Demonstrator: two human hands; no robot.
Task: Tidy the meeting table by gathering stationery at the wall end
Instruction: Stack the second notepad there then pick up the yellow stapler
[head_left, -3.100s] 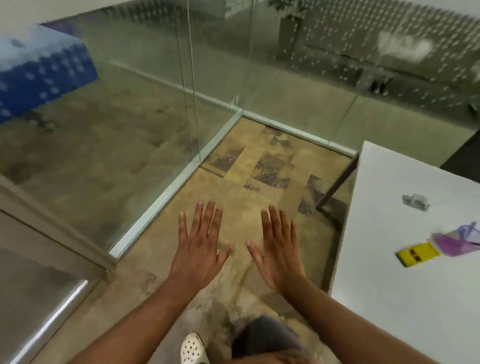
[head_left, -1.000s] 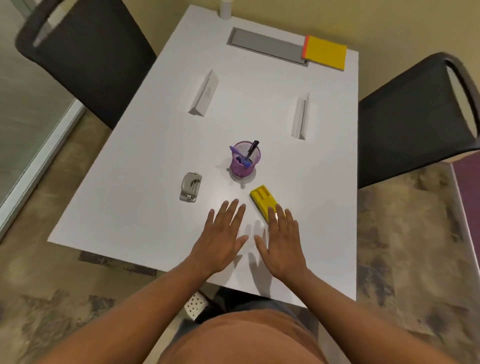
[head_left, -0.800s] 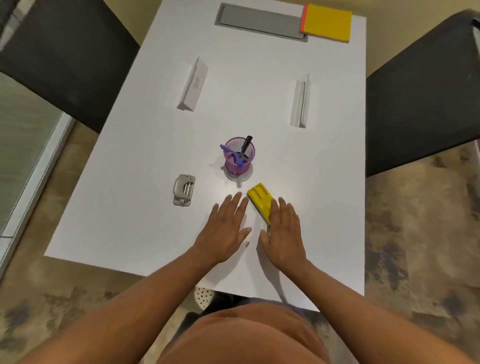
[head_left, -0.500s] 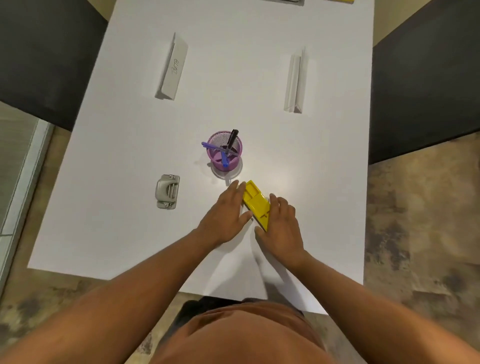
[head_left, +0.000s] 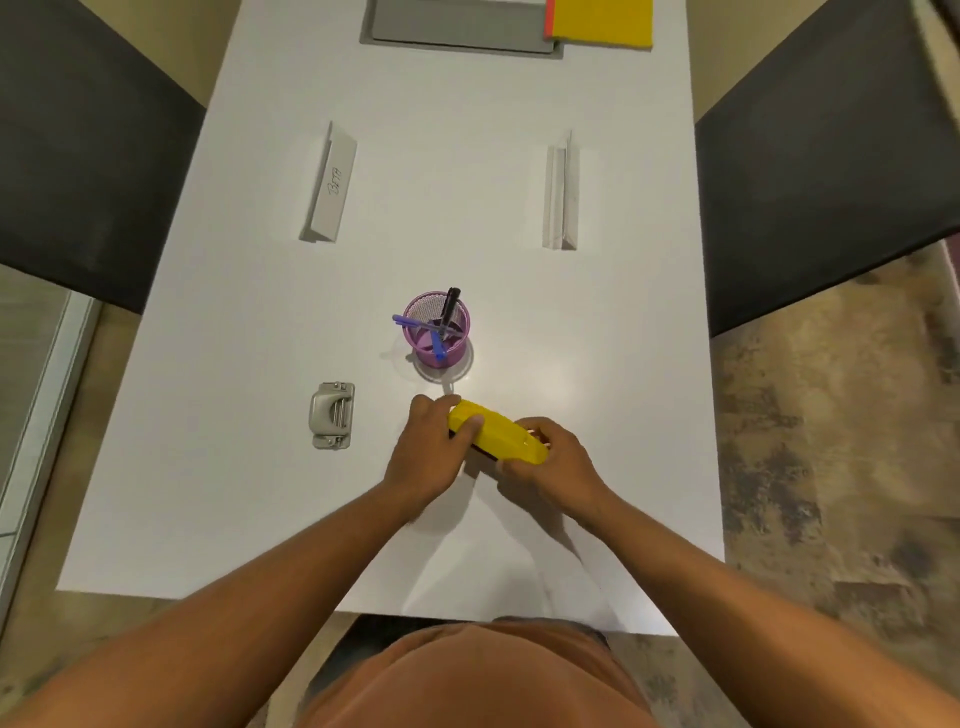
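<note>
I see the long white rectangular desk (head_left: 249, 322), with the purple mesh pen cup (head_left: 437, 328) near its middle as my landmark. Beyond the cup lie two folded white name cards (head_left: 328, 183); left of it, a grey metal hole punch (head_left: 332, 414). Just nearer than the cup, my left hand (head_left: 425, 449) and right hand (head_left: 549, 464), flat a moment ago, now grip the yellow plastic stapler (head_left: 496, 431), so I judge the carry wallward can begin.

Pen cup (head_left: 438, 329) just ahead
</note>
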